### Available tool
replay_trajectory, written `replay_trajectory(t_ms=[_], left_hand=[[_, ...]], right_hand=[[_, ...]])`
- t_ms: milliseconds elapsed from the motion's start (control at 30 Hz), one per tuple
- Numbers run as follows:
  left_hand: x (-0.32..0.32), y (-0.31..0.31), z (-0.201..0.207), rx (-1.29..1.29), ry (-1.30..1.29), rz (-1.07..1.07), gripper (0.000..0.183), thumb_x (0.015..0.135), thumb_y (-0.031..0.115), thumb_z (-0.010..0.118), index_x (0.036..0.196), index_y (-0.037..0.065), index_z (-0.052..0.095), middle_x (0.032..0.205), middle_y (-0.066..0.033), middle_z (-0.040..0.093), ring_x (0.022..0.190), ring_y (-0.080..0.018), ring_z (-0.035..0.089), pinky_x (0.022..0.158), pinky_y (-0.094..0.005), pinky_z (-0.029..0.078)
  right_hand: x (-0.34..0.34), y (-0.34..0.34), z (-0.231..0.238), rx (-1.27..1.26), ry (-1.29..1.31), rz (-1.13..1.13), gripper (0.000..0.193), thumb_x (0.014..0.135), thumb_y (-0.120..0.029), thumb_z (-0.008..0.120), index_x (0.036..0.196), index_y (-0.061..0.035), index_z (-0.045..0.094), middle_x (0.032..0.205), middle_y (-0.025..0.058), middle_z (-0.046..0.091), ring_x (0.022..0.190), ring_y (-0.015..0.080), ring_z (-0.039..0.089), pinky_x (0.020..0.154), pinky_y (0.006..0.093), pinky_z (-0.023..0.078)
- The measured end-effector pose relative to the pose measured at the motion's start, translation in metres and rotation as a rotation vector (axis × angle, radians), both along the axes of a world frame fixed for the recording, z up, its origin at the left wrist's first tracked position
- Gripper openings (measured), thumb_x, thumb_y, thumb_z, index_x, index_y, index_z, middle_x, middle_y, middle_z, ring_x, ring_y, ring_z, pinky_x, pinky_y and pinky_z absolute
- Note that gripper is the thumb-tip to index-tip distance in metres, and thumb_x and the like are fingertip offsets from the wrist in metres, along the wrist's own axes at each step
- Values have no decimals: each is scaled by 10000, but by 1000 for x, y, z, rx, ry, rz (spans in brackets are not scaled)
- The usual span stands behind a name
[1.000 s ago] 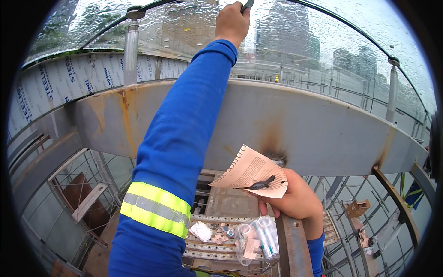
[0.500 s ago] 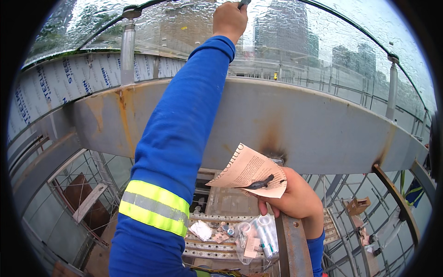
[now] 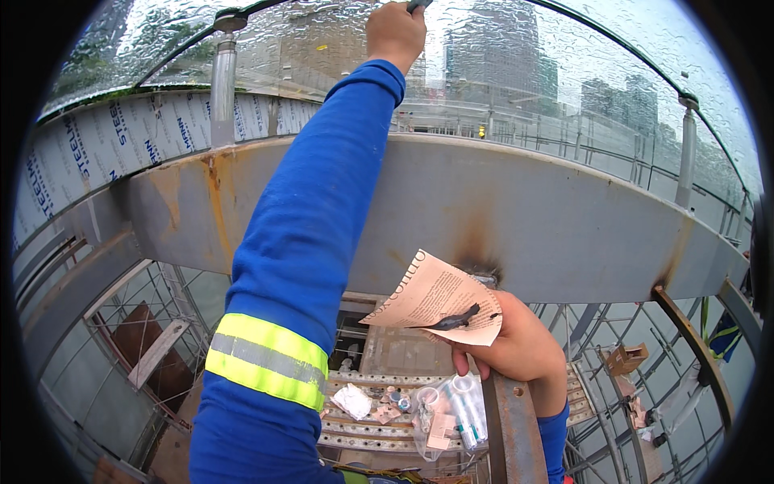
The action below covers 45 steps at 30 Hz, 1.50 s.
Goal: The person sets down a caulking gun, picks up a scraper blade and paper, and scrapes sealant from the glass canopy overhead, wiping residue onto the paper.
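- left hand [image 3: 395, 32] way up top, fist wrapped round a dark tool [image 3: 418, 5] poking out above the fingers
- right hand [image 3: 516, 347] pinching a paper scrap [image 3: 431, 298], dark blob on top, fingers curled underneath

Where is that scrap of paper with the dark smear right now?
The paper sits right of centre in the head view, held in the right hand before the grey steel beam.

Your blue cloth sleeve [image 3: 306, 234] carries a glossy yellow reflective band [image 3: 268, 361]; the grey matt steel beam [image 3: 548, 218] shows rough rust streaks; the tan paper sheet [image 3: 431, 294] looks creased.
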State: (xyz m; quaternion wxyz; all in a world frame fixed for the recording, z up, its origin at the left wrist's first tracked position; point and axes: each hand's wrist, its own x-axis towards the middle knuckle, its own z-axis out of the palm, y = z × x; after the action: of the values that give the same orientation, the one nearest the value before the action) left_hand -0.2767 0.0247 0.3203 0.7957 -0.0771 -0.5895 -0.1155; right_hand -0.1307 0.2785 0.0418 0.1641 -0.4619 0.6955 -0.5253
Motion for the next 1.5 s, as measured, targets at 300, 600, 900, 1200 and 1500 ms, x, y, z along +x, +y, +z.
replay_trajectory(t_ms=[300,600,900,1200,1500], left_hand=[[4,-13,0,7,12,16,335,913,324,604,835,14,704,807,-240,678,809,-424,658,747,-505,515],[15,-26,-3,34,-4,-19,362,902,341,616,832,-1,715,800,-243,682,808,-425,664,736,-499,515],[16,-51,-3,62,-20,31,345,895,343,643,829,12,719,776,-214,683,768,-403,665,716,-485,519],[21,-77,-4,48,21,6,349,897,334,645,797,12,734,707,-190,681,709,-390,663,706,-472,521],[30,-94,-5,48,26,4,309,889,326,656,809,40,740,717,-184,684,727,-394,662,726,-470,519]], right_hand=[[1,2,2,25,10,-31,124,915,-115,632,996,-21,634,659,40,652,469,70,542,428,212,411],[2,0,2,14,7,-33,126,908,-120,635,988,-23,635,659,36,652,476,71,547,431,212,416],[4,1,1,19,3,-39,126,912,-121,636,992,-23,638,657,32,647,486,67,551,430,212,420],[4,0,1,15,4,-61,135,915,-134,649,994,-25,642,656,39,655,471,68,548,424,214,415],[5,3,5,100,22,-68,198,897,-55,557,1083,-35,622,704,33,653,560,65,584,445,220,441]])
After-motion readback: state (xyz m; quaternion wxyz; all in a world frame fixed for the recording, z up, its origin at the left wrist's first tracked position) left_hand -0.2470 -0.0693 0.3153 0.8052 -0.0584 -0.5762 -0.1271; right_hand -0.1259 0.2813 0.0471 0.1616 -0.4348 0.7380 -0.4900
